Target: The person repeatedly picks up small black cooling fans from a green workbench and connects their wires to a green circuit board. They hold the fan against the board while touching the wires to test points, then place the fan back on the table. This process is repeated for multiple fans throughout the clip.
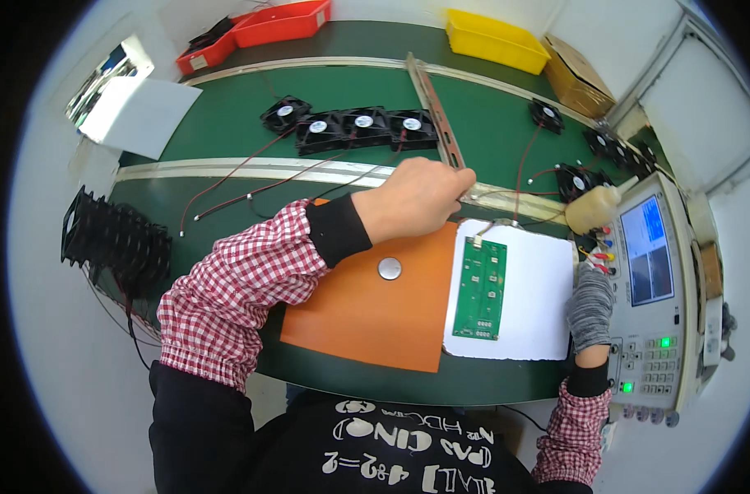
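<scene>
My left hand [420,199] is bare and closed, its fingers curled at the near end of a slotted metal bar [439,117]; what lies inside them is hidden. Just below it, wires run to the white connector on a green circuit board [481,288]. That board lies on a white pad [539,288]. In a grey knitted glove, my right hand [590,306] rests at the pad's right edge, next to red and yellow clips [605,262] on a bench instrument [654,288]. Its fingertips are not clear. A round silver disc [390,268] sits on an orange mat [375,317].
Several black fans [363,128] with trailing wires line the back, and more [572,181] lie at right. A fan stack [116,243] stands at left. A cream squeeze bottle [593,209] is by the instrument. Red bins [283,23], a yellow bin [496,41] and a carton [576,76] stand behind.
</scene>
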The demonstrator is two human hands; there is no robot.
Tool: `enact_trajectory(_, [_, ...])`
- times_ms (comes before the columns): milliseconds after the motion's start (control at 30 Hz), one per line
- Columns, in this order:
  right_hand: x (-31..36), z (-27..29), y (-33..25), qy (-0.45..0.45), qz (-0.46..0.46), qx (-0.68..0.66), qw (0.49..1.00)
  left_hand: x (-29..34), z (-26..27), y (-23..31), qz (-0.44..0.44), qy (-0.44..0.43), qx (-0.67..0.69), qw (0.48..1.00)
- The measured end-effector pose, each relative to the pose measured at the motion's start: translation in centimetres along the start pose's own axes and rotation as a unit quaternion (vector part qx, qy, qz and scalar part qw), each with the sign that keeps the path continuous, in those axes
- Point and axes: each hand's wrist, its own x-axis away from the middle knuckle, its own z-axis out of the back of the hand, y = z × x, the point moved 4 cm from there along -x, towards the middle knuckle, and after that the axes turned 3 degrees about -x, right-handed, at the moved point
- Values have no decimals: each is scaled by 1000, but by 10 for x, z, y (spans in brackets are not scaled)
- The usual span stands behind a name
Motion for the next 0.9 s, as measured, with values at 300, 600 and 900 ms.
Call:
enact_trajectory(300, [14, 40, -12, 88, -88, -32, 992, -29, 22, -137, 113, -16, -98, 989])
enact_trajectory(600, [49, 56, -65, 21, -10, 0, 1000, -37, 28, -69, 71, 144, -98, 982])
enact_trajectory(900, [68, 113, -148, -34, 228, -725, 649, 68, 129, 94, -145, 269, -23, 952])
